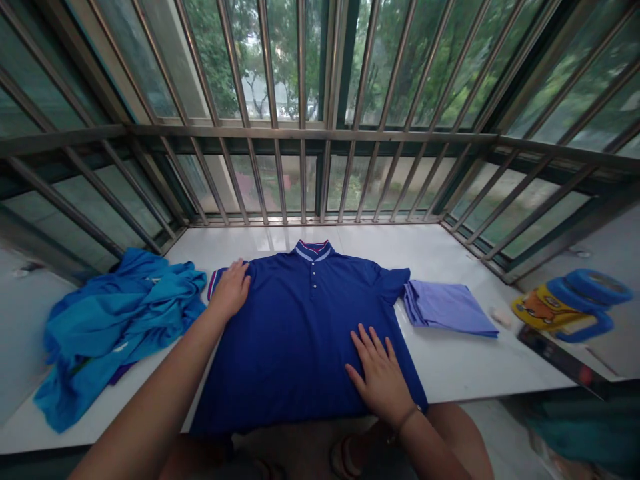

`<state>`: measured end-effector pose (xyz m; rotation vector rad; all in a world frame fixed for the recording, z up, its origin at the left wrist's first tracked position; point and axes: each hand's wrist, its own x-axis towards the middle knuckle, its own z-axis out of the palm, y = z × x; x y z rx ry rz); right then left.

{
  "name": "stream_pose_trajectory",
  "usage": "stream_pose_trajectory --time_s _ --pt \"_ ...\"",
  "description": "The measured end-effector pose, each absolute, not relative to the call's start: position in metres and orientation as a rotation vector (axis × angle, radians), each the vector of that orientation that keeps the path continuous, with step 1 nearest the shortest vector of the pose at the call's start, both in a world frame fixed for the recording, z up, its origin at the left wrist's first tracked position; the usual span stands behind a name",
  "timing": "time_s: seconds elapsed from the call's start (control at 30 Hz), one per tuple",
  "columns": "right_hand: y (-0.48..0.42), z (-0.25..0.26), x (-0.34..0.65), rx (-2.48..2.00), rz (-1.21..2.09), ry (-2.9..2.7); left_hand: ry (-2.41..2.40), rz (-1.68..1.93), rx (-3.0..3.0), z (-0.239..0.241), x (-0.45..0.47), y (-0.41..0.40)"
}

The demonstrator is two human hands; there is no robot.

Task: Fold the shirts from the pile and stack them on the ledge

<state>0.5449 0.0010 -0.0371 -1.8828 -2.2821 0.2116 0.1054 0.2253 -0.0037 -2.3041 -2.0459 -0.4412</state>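
Observation:
A dark blue polo shirt point(300, 340) lies spread front side up on the white sill, its buttoned collar toward the window and its hem at the near edge. My left hand point(233, 288) rests flat on the shirt's left shoulder, beside the striped sleeve cuff. Lower down on the right side of the shirt lies my right hand point(376, 370), fingers spread on the cloth. Neither hand grips anything. The shirt's right sleeve reaches a folded lavender cloth point(447, 308).
A heap of bright blue clothes point(135, 317) lies at the left of the white sill point(450, 373). On the right are a yellow and blue jug point(565, 303) and a dark flat box point(560, 360). Metal window bars point(320, 133) enclose the far side.

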Motion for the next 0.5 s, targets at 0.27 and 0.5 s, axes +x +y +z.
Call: stream_pose_trajectory --time_s 0.27,0.5 --pt "-0.009 -0.046 0.536 -1.893 0.191 -2.234 -2.452 -0.242 -2.043 -0.039 0.135 0.202" --pt "0.054 -0.001 0.573 -1.778 0.059 -2.229 -2.488 -0.286 -1.99 -0.036 0.138 0.2"
